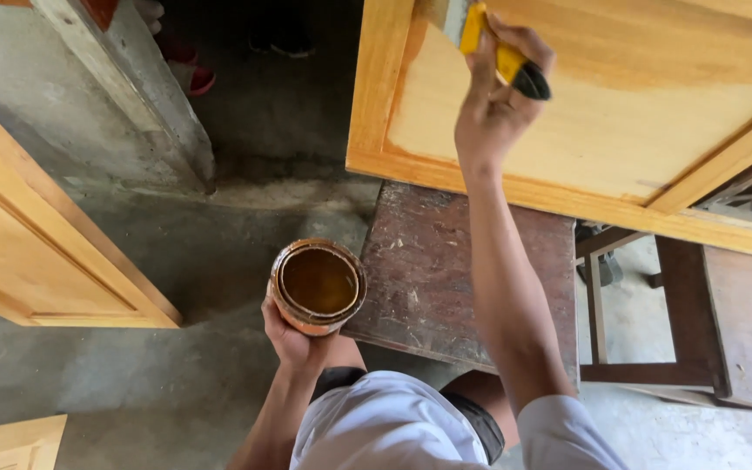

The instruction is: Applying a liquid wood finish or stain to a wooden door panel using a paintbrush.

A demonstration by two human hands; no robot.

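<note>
— Yellow handle, that brush [496, 48]: where do you have it?

— Your right hand [493, 91] is closed around it, raised against the door panel [620, 113] that lies on the bench [446, 261]. Its bristles run off the top edge, so you can't see them.

— And the tin [318, 285]?

— Your left hand [289, 335] cups it from below, fingers wrapped round its base, low and well left of the brush. It stands open, brown liquid inside. Your fingers behind the tin are hidden.
</note>
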